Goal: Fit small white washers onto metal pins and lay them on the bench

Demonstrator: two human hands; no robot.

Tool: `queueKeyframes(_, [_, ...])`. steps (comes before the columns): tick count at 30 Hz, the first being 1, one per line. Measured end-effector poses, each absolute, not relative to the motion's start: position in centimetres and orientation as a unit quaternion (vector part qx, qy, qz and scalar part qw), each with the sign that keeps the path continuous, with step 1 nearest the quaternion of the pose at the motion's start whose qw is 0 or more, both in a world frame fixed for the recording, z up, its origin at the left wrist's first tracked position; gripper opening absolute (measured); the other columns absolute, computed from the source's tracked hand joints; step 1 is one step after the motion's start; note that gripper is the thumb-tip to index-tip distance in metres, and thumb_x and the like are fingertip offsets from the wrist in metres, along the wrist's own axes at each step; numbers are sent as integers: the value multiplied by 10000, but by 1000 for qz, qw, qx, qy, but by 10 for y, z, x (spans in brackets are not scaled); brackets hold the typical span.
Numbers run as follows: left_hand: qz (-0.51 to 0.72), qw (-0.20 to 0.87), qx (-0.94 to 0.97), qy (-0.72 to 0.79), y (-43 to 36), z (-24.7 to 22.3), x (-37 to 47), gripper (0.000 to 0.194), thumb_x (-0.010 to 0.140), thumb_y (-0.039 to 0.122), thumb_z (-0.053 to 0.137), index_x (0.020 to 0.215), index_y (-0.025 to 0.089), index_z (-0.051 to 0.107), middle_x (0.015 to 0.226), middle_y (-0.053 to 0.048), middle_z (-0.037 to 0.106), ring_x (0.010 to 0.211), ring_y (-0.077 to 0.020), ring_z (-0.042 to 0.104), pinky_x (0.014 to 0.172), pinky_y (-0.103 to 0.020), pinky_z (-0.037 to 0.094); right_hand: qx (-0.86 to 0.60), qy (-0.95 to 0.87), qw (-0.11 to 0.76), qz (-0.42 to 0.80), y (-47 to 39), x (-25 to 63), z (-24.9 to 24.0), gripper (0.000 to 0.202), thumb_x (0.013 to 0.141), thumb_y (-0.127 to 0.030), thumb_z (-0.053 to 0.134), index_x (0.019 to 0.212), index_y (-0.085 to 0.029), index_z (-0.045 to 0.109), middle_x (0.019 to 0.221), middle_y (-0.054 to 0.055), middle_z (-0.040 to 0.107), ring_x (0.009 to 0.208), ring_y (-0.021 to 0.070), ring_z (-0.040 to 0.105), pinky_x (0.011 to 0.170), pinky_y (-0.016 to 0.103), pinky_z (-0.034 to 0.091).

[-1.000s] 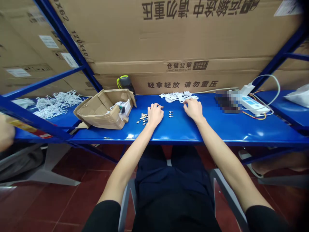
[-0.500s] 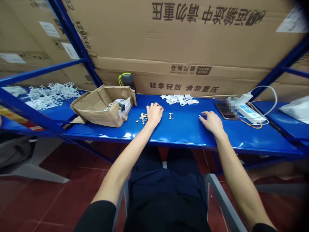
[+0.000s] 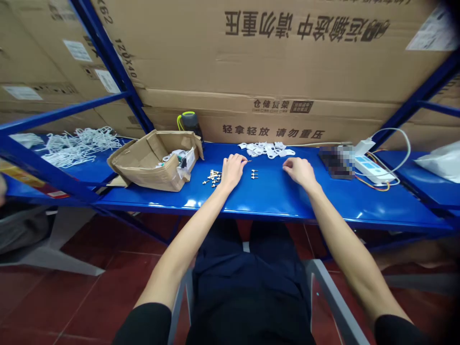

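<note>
My left hand (image 3: 233,171) is closed in a pinch just above the shelf, and the thin tip of a small metal pin (image 3: 249,161) sticks out from its fingertips. Beside its wrist lies a loose pile of small brass-coloured pins (image 3: 214,177) with pale collars. To its right, three similar pins (image 3: 254,174) lie in a short column. My right hand (image 3: 300,171) hovers over the blue shelf further right with fingers curled together; whatever they hold is hidden. Behind, between both hands, white flat plastic pieces (image 3: 268,150) lie in a heap.
On the left stands an open cardboard box (image 3: 147,167) with mixed parts, a dark bottle (image 3: 191,123) behind it. A phone (image 3: 336,163) and a white power strip (image 3: 375,170) with cables lie right. White wire hooks (image 3: 77,146) are piled beyond the blue post (image 3: 108,62).
My right hand has moved left towards the middle, its fingers now curled in. The left hand has shifted slightly right, and a pin tip now shows at its fingers.
</note>
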State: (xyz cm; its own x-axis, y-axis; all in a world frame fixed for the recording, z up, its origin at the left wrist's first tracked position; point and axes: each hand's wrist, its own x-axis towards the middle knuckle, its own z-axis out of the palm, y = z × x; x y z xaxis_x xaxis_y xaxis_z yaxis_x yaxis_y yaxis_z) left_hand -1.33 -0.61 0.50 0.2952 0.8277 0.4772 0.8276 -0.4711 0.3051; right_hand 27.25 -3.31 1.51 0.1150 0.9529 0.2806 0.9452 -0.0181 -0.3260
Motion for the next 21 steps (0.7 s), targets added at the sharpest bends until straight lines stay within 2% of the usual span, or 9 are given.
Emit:
queueKeyframes(4, [290, -5, 815, 501, -7, 6, -12, 278, 1139, 339, 424, 1183, 258, 686, 1299, -68, 729, 1204, -271, 607, 1042, -407, 423, -581, -708, 367, 164, 2, 237, 11, 129, 822, -263, 727, 901, -195, 803, 904, 76, 823, 877, 257, 760, 867, 385, 595])
queueKeyframes(8, [289, -11, 822, 491, -8, 7, -12, 273, 1139, 344, 429, 1181, 261, 686, 1295, -59, 726, 1198, -263, 607, 1037, -399, 419, -509, -686, 458, 244, 16, 214, 3, 200, 809, -359, 772, 918, -196, 814, 972, 78, 837, 920, 263, 771, 922, 422, 616])
queueKeyframes(14, [289, -9, 830, 478, -9, 6, -11, 273, 1143, 346, 427, 1175, 253, 681, 1288, -53, 727, 1188, -253, 610, 1030, -389, 413, -482, -657, 473, 335, 6, 212, -5, 311, 742, -411, 866, 971, -203, 838, 1014, 80, 842, 997, 287, 777, 998, 458, 610])
queueKeyframes(21, [279, -5, 842, 461, -14, 11, -8, 269, 1143, 351, 430, 1172, 251, 678, 1289, -51, 726, 1177, -249, 613, 1014, -379, 418, -467, -650, 493, 343, -1, 204, -1, 347, 737, -466, 871, 968, -208, 846, 1024, 78, 841, 1023, 298, 771, 1019, 462, 601])
